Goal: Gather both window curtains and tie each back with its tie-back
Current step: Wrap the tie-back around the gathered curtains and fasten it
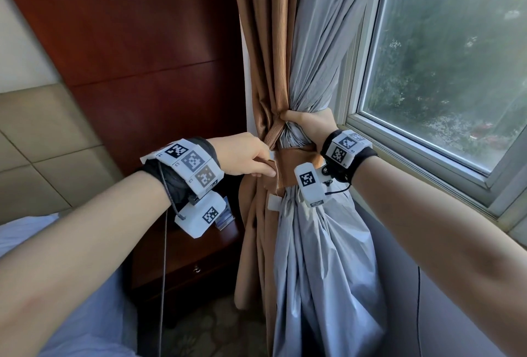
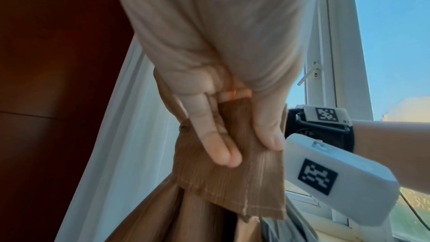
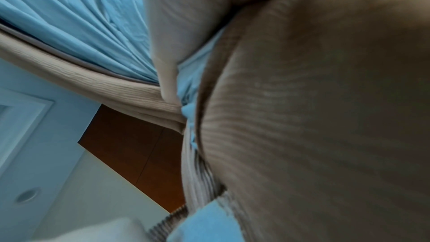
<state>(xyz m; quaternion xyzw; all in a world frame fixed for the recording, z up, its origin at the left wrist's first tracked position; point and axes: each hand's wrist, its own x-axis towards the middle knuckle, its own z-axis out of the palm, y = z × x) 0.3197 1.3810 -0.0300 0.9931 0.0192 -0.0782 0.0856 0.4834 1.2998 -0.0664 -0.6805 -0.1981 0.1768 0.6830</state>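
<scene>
A brown curtain (image 1: pixel 265 42) with a grey lining (image 1: pixel 322 256) hangs gathered into a bunch beside the window. A brown ribbed tie-back (image 1: pixel 296 162) wraps the bunch at its waist. My left hand (image 1: pixel 251 161) pinches the tie-back's loose end between thumb and fingers; the left wrist view shows the fingers (image 2: pixel 218 146) and thumb on the tie-back (image 2: pixel 235 178). My right hand (image 1: pixel 305 122) grips the gathered curtain just above the band. The right wrist view is blurred, filled by brown tie-back fabric (image 3: pixel 314 117) and grey lining (image 3: pixel 88 30).
A window (image 1: pixel 445 65) with a white sill lies to the right. A dark wooden nightstand (image 1: pixel 188 256) stands left of the curtain below a wood panel wall (image 1: pixel 148 42). A padded headboard (image 1: pixel 37 139) and a white bed (image 1: pixel 20 236) sit at far left.
</scene>
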